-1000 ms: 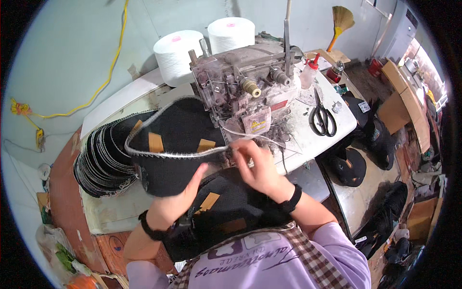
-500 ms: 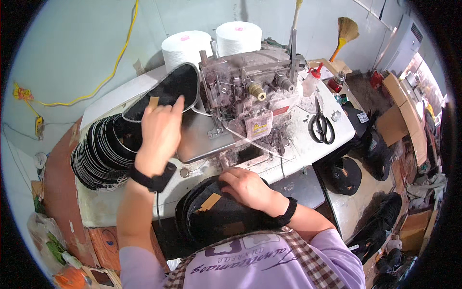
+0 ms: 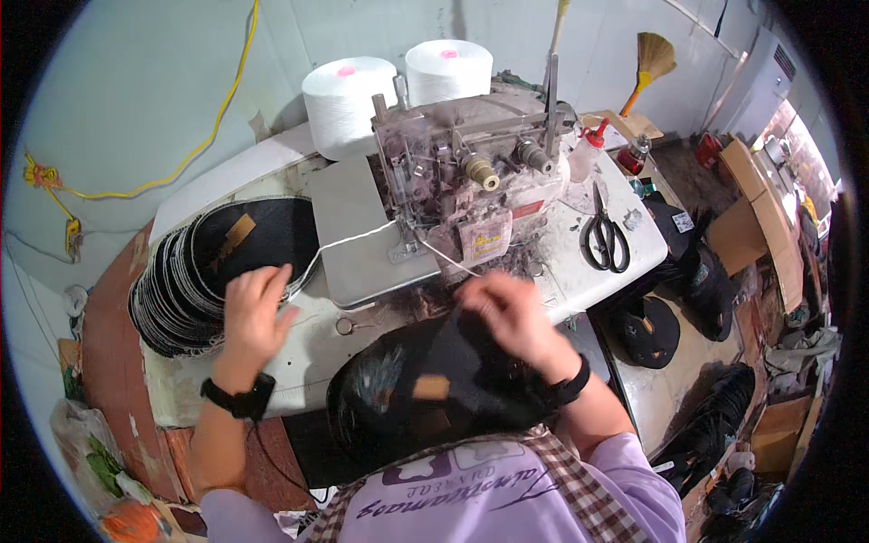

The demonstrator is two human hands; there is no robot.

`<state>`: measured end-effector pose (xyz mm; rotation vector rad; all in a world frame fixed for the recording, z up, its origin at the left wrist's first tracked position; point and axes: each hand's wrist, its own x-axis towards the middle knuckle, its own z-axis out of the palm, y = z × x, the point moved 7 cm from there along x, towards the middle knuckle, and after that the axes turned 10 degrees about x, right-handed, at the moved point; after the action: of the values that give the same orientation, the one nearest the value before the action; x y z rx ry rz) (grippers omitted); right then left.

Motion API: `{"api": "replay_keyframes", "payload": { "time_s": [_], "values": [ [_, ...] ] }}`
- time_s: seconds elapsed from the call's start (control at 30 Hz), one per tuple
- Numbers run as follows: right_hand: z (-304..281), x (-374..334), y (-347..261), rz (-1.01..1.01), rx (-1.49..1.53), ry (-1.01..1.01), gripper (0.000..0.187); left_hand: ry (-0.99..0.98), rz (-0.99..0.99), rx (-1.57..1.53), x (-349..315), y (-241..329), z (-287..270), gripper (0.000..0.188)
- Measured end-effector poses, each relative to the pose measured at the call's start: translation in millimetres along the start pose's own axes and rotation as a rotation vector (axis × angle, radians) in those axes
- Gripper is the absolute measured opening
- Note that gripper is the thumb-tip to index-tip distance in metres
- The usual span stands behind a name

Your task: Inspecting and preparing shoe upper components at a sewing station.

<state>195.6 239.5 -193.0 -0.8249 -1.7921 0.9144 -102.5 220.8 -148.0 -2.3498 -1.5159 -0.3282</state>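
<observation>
Wht-edged blk fabric pcs sat nested nr the table's L edge, the stack's long axis running approx L to R, a bit rearward at the R end; the top pc's hollow faced up & R, w/ a tan tab inside. L hand was at the stack's front R side, fingers loosely spread & a little bent, thumb apart, no grip seen; couldn't tell if it touched the rim. A wht thread chain ran from the sewing machine to abt the top pc's R rim. At the table's front edge lay a blk fabric pile, long axis roughly L to R along that edge. R hand was over its R part, blurred, fingers curled; couldn't tell if they'd pinched cloth. Scissors nr the table's R edge pointed rearward.
</observation>
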Motion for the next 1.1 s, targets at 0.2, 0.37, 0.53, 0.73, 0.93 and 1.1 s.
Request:
{"api": "replay_keyframes", "payload": {
  "time_s": [0.2,0.37,0.53,0.73,0.93,1.1],
  "values": [
    [6,29,-4,0.422,0.662,-0.025,0.019,0.262,-0.116,-0.758,4,70,-14,0.06],
    [38,19,12,0.545,0.861,0.034,0.027,0.315,-0.493,-1.736,50,47,4,0.049],
    [53,15,5,0.391,0.656,0.047,0.024,0.375,-0.645,-2.117,86,-4,25,0.034],
    [78,22,6,0.474,0.833,-0.041,0.029,0.421,-0.734,-2.032,19,-75,26,0.022],
    [67,16,2,0.361,0.72,-0.141,0.035,0.067,-0.922,-1.678,-102,16,13,0.057],
    [47,8,-8,0.18,0.581,0.017,0.038,-0.242,-0.467,-1.311,-58,85,-19,0.028]
  ]
}}
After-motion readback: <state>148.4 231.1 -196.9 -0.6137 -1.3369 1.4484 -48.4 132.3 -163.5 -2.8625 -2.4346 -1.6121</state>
